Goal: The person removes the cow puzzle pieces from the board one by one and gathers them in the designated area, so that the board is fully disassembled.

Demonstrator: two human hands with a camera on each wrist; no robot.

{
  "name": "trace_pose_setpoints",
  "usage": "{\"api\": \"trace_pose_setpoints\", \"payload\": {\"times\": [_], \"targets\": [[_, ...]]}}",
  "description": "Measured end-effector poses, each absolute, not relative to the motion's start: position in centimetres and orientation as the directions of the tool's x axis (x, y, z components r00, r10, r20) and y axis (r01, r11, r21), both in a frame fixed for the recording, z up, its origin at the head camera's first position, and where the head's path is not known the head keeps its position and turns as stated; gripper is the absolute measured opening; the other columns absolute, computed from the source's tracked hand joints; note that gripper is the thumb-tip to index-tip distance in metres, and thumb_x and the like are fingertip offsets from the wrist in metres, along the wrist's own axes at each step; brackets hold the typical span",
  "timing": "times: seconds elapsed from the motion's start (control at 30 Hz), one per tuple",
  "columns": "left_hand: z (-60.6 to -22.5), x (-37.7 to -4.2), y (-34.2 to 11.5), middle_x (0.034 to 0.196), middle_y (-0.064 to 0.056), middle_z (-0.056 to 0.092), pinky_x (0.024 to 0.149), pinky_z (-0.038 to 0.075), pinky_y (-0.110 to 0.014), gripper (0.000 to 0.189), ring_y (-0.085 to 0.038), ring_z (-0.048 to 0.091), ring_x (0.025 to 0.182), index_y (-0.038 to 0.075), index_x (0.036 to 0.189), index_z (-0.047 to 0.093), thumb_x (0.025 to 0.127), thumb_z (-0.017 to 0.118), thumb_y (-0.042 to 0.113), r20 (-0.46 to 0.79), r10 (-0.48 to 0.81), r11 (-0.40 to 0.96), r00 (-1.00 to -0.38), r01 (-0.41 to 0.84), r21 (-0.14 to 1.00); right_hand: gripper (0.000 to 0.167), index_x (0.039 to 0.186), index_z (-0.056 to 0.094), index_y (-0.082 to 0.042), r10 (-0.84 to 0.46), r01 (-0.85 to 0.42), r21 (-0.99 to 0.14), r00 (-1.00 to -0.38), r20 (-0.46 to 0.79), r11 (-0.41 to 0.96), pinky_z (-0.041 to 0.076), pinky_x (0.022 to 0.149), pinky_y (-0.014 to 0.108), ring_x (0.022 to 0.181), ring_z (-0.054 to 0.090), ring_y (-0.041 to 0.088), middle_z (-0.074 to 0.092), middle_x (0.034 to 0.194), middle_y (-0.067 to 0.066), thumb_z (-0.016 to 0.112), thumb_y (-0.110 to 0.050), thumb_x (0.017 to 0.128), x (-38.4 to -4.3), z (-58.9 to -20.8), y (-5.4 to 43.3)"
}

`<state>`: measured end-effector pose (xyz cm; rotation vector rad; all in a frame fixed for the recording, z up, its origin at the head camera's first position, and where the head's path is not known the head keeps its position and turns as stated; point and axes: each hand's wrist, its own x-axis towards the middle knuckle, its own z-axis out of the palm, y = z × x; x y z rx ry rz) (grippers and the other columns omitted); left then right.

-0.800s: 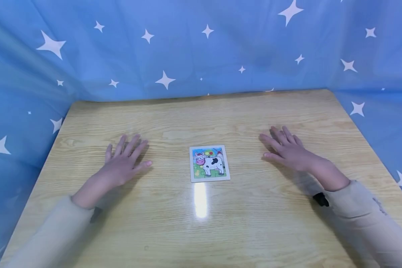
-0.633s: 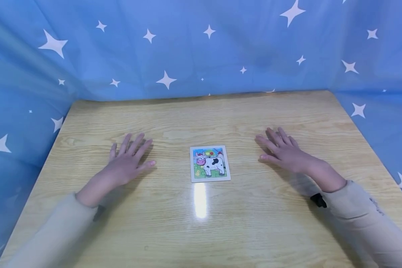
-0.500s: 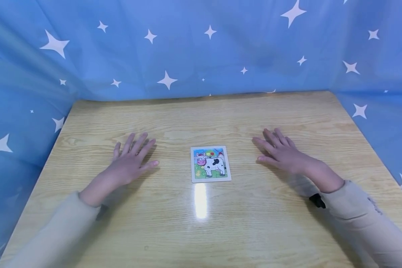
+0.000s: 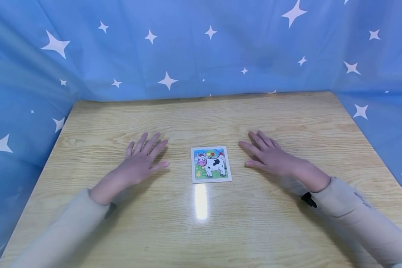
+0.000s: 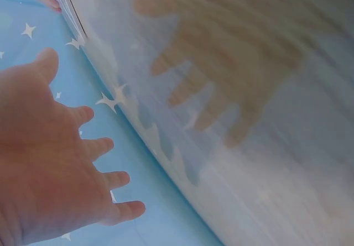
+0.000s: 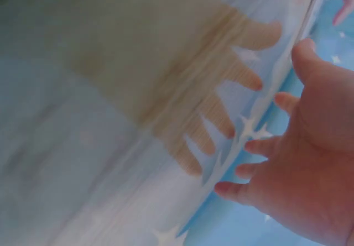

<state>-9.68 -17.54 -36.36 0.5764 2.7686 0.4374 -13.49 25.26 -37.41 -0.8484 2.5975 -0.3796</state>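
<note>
A small square cow jigsaw puzzle [image 4: 211, 164] in a white frame lies flat near the middle of the table, its pieces fitted together. To its left my left hand [image 4: 137, 165] is held over the wood with palm down and fingers spread, touching nothing but air near the puzzle. On the other side my right hand [image 4: 273, 158] hovers likewise, fingers extended toward the puzzle. In the left wrist view the left palm [image 5: 50, 157] shows bare, with its reflection in the glossy tabletop. The right palm [image 6: 321, 152] appears bare too in the right wrist view.
The light wood table [image 4: 201, 234] has a shiny surface with a bright light reflection [image 4: 201, 201] just in front of the puzzle. A blue curtain [image 4: 194, 48] with white stars hangs behind it and along both sides.
Both hands have moved inward toward the puzzle, the left one to the right and the right one to the left. The puzzle stays in its place on the table.
</note>
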Motion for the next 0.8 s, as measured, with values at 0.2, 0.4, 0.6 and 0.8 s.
{"api": "trace_pose_setpoints", "payload": {"times": [0.2, 0.4, 0.6, 0.8], "targets": [[-36.8, -9.6, -16.5, 0.170, -0.014, 0.002, 0.112, 0.002, -0.075, 0.073, -0.045, -0.006, 0.153, 0.014, 0.164, 0.020, 0.107, 0.049, 0.048, -0.186, 0.474, 0.845, -0.860, 0.385, 0.372, 0.067, 0.163, 0.025, -0.016, -0.642, -0.545, -0.362, -0.725, -0.249, 0.756, 0.005, 0.115, 0.072, 0.152, -0.008, 0.049, 0.001, 0.168, 0.026, 0.052, -0.042, 0.107, -13.4, -37.3, 24.2], [-36.7, -9.6, -15.2, 0.170, -0.015, 0.009, 0.113, 0.008, -0.074, 0.071, -0.045, -0.001, 0.153, 0.010, 0.162, 0.026, 0.106, 0.054, 0.042, -0.142, 0.525, 0.804, -0.839, 0.435, 0.405, 0.068, 0.163, 0.024, -0.015, -0.682, -0.584, -0.376, -0.696, -0.224, 0.719, 0.006, 0.115, 0.071, 0.153, -0.004, 0.048, 0.004, 0.168, 0.024, 0.052, -0.040, 0.107, -13.2, -37.3, 23.1], [-37.1, -9.8, -14.1, 0.168, -0.017, 0.018, 0.113, 0.017, -0.072, 0.070, -0.046, 0.005, 0.153, 0.008, 0.160, 0.031, 0.104, 0.057, 0.041, -0.105, 0.567, 0.772, -0.817, 0.483, 0.413, 0.069, 0.163, 0.023, -0.013, -0.722, -0.629, -0.375, -0.660, -0.206, 0.681, 0.008, 0.116, 0.070, 0.153, -0.005, 0.046, 0.006, 0.169, 0.022, 0.053, -0.039, 0.107, -13.1, -37.6, 22.2], [-37.4, -10.2, -13.1, 0.167, -0.017, 0.020, 0.115, 0.019, -0.069, 0.073, -0.043, 0.009, 0.153, 0.007, 0.160, 0.030, 0.104, 0.057, 0.044, -0.107, 0.586, 0.757, -0.804, 0.495, 0.426, 0.070, 0.163, 0.025, -0.012, -0.747, -0.669, -0.346, -0.639, -0.184, 0.658, 0.010, 0.117, 0.067, 0.153, -0.003, 0.046, 0.008, 0.168, 0.022, 0.055, -0.039, 0.106, -13.0, -37.6, 21.1]]}}
